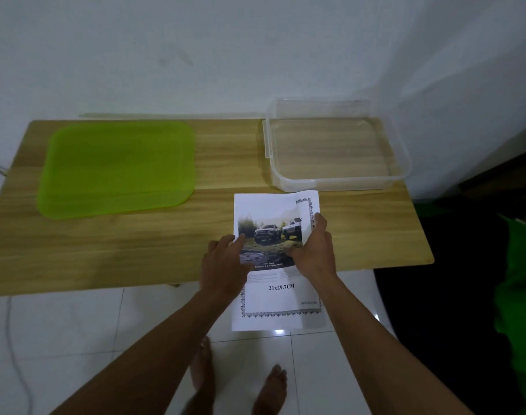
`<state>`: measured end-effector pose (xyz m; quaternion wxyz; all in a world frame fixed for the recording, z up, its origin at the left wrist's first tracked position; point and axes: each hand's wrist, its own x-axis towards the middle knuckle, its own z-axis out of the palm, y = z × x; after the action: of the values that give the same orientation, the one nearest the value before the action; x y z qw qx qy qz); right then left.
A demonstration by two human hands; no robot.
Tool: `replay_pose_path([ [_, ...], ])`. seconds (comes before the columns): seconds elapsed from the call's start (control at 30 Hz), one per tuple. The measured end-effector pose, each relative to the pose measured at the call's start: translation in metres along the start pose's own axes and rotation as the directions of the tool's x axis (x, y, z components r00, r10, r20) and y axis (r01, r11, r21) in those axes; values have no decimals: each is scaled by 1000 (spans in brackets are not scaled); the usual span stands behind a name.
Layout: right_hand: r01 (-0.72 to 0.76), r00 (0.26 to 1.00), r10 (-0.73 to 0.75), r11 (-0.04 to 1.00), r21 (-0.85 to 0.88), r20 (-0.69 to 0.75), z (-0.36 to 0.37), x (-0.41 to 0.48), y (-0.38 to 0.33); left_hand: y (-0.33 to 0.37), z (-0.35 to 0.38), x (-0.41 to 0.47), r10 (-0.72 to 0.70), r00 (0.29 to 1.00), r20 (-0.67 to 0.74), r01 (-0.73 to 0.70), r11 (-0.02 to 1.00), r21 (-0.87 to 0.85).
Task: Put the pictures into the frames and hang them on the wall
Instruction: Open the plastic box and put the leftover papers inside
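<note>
While the left hand and right hand pinch opposite edges of the truck picture, held over the wooden table's front edge atop a 21x29.7CM insert sheet, framing looks barely begun, and next it needs a frame to slide into.

I see a light wooden table set against a plain white wall. Below its near edge, glossy white floor tiles catch a small glint of light. A pale cable trails left of the table, and a dark mat lies to its right. The room is dim.
</note>
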<state>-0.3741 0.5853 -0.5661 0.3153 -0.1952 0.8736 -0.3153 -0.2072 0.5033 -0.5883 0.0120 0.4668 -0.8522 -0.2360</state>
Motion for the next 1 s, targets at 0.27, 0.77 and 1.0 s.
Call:
replay_pose_path([
  [0.27,-18,999,12,993,119,49,-2,3,-1,-8,2,0,68,997,-27,-68,997,29],
  [0.77,-64,997,55,981,185,54,-2,7,-12,-10,4,2,78,997,-22,-77,996,49],
  [1.0,-75,996,66,983,168,60,-2,8,-17,-17,11,2,128,991,-34,-123,983,133],
])
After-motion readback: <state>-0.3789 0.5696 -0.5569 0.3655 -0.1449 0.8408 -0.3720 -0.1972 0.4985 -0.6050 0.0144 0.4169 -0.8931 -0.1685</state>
